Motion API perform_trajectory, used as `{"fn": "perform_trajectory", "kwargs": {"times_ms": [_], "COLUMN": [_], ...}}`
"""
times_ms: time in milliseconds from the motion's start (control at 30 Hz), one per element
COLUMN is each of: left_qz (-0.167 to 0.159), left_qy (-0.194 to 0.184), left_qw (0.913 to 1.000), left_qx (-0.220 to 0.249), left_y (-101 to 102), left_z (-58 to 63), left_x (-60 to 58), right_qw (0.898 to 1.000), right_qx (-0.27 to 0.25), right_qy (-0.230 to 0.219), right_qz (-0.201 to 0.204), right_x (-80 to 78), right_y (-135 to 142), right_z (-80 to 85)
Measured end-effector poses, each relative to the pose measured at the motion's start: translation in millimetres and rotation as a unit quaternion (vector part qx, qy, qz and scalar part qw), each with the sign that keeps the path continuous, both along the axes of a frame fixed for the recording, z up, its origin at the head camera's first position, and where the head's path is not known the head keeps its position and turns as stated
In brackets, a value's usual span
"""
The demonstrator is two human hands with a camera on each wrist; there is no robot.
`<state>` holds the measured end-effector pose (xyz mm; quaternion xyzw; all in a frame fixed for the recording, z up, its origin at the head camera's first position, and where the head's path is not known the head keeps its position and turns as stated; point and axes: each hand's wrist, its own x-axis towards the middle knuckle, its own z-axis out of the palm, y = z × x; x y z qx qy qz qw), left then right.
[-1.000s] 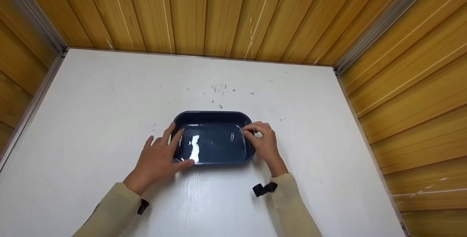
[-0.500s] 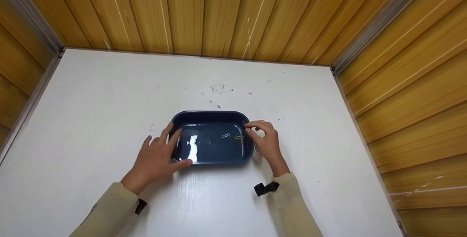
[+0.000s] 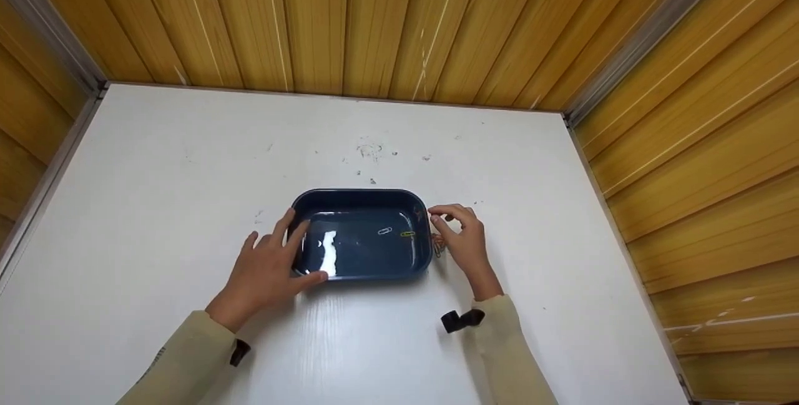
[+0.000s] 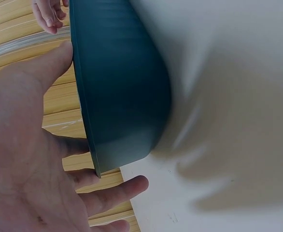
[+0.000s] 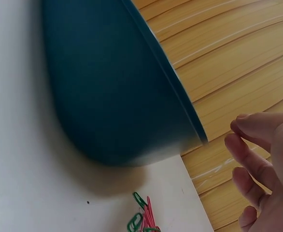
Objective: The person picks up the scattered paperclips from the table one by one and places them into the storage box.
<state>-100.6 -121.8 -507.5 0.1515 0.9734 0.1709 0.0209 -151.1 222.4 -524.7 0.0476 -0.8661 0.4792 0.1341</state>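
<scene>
A dark blue tray (image 3: 356, 249) with rounded corners lies on the table. Inside it are a white paper clip (image 3: 385, 231) and a yellow paper clip (image 3: 407, 234). My left hand (image 3: 265, 268) rests spread over the tray's left end, its thumb touching the near rim and a finger reaching inside. Just off the right rim is my right hand (image 3: 462, 236), with thumb and index finger a little apart and nothing visible between them. Under it, several pink and green paper clips (image 5: 144, 217) lie heaped on the table. An orange-red spot in the tray's far right corner is unclear.
The white tabletop (image 3: 187, 174) carries small dark marks beyond the tray. Yellow wood-patterned walls (image 3: 374, 24) rise behind the table and along its sides. A black wrist camera (image 3: 462, 321) sits at the right sleeve.
A second ago my right fingers pinched the yellow paper clip over the tray; it now lies inside. The white paper clip has turned. My right hand has shifted right, past the rim, uncovering the heap.
</scene>
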Motion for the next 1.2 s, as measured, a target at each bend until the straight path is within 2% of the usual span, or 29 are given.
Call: {"fn": "perform_trajectory", "kwargs": {"times_ms": [400, 700, 1200], "left_qz": [-0.001, -0.001, -0.007], "left_qy": [-0.001, -0.020, -0.013], "left_qw": [1.0000, 0.9998, 0.9999], "left_qx": [-0.002, 0.004, 0.008], "left_y": [-1, -1, -2], "left_z": [-1.7, -0.8, -0.3], "left_x": [-0.4, -1.5, -0.7], "right_qw": [0.999, 0.999, 0.998], "right_qx": [-0.010, -0.015, -0.004], "right_qy": [-0.008, -0.005, -0.017], "right_qz": [-0.031, -0.038, -0.060], "right_x": [3.3, 3.9, 17.4], "right_y": [15, 20, 31], "right_z": [-3.9, -8.1, -11.1]}}
